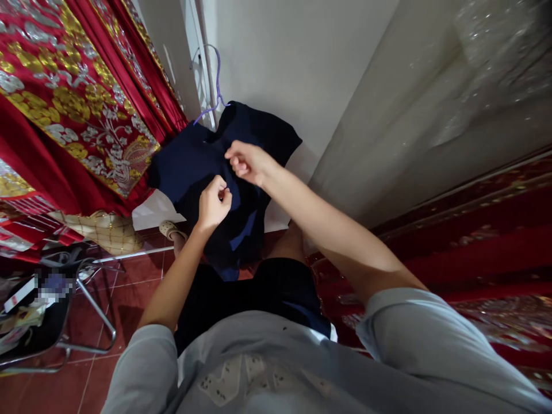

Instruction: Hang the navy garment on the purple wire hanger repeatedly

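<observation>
A dark navy short-sleeved top hangs in front of me on a purple hanger, against a pale wall. My left hand is curled closed before the middle of the top, thumb and forefinger drawn together. Higher and to the right, my right hand is closed in a pinch near the top's neck opening. The two hands are apart. Whatever lies between the fingers of either hand is hidden or too small to name, and I cannot tell whether they grip the cloth.
Red cloth with gold and silver embroidery hangs at the left. Below it, a black chair holds assorted items. A beige clog is on the red tiled floor. Clear plastic-like sheeting and more red embroidered fabric stand at the right.
</observation>
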`<control>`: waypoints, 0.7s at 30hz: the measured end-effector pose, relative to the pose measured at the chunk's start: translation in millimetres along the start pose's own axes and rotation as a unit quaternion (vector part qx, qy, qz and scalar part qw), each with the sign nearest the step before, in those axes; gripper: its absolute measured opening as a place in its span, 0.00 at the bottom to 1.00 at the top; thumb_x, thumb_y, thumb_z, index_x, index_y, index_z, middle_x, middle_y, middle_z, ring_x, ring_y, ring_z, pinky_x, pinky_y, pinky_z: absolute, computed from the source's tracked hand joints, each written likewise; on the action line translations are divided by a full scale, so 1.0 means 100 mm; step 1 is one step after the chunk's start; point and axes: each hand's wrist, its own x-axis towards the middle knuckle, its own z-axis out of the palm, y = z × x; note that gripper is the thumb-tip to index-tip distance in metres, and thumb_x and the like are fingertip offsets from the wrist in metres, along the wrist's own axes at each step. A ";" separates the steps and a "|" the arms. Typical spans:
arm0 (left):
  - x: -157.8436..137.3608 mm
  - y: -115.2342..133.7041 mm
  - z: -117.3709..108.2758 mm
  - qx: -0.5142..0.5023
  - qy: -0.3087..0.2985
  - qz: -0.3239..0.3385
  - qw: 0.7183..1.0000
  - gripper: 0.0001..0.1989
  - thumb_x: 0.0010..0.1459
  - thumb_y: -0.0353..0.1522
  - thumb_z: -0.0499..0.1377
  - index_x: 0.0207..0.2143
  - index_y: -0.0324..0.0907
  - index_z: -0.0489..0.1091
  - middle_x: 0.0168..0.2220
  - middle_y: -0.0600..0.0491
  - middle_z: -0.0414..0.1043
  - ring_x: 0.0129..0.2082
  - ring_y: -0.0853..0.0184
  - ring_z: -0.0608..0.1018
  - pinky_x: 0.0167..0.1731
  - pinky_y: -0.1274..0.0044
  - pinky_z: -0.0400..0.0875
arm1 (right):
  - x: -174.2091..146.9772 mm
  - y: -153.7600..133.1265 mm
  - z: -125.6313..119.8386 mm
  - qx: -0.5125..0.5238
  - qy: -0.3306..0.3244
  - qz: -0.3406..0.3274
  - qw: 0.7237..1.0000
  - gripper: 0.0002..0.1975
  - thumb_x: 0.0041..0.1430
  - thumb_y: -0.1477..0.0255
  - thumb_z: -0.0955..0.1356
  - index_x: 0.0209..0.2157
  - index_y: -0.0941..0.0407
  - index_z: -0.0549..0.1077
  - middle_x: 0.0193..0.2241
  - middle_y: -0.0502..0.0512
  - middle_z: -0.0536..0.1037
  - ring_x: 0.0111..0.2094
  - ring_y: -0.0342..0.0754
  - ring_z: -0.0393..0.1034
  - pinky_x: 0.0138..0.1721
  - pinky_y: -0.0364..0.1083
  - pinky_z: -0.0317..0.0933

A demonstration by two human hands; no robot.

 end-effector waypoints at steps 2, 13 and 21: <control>0.02 0.04 -0.03 0.040 -0.020 -0.001 0.999 0.09 0.57 0.20 0.58 0.34 0.42 0.65 0.28 0.56 0.67 0.26 0.70 0.72 0.31 0.77 0.68 | 0.06 -0.17 0.05 0.001 0.006 -0.037 0.999 0.13 0.61 0.75 0.69 0.23 0.57 0.65 0.15 0.44 0.63 0.14 0.33 0.44 0.13 0.35 0.42; 0.71 0.18 -0.49 -0.026 -0.005 0.063 0.998 0.10 0.67 0.34 0.63 0.50 0.46 0.69 0.34 0.54 0.72 0.36 0.65 0.78 0.40 0.73 0.72 | -0.16 -0.06 0.11 -0.071 0.001 -0.118 0.991 0.17 0.66 0.66 0.69 0.24 0.55 0.65 0.15 0.45 0.63 0.15 0.36 0.49 0.16 0.37 0.45; 1.06 0.36 -0.48 -0.032 0.008 0.100 0.994 0.14 0.70 0.47 0.60 0.38 0.46 0.71 0.34 0.52 0.71 0.43 0.62 0.76 0.47 0.69 0.72 | 0.02 0.09 -0.02 -0.302 0.059 -0.247 0.919 0.16 0.63 0.76 0.67 0.20 0.56 0.68 0.16 0.48 0.67 0.21 0.40 0.59 0.27 0.41 0.58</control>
